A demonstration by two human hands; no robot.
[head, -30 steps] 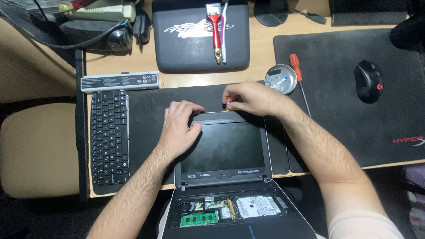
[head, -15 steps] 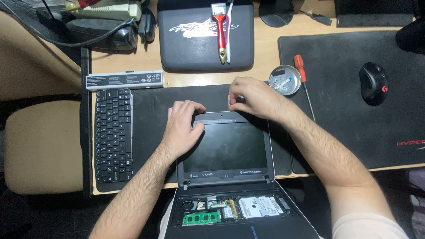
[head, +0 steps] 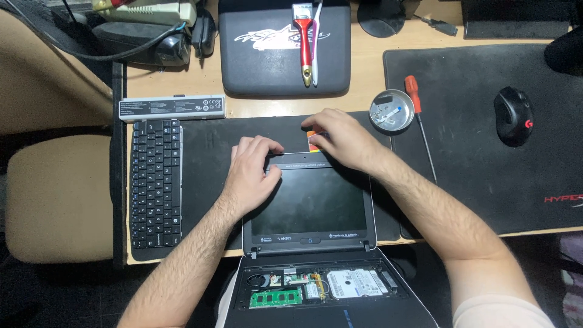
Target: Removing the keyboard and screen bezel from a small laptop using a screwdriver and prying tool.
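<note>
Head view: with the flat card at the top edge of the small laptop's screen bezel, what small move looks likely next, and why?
Probably sliding the small orange-and-white flat card along the top edge of the grey screen bezel. The right hand pinches the card at that edge, and the left hand presses the bezel's top-left corner, steadying it.

A single head-worn camera looks almost straight down from above the seated person, facing away from the body toward the far edge of the surface. It sits near enough that both forearms enter from the near edge and fill the lower middle. The view spans from a chair at left to a mouse at right.
</note>
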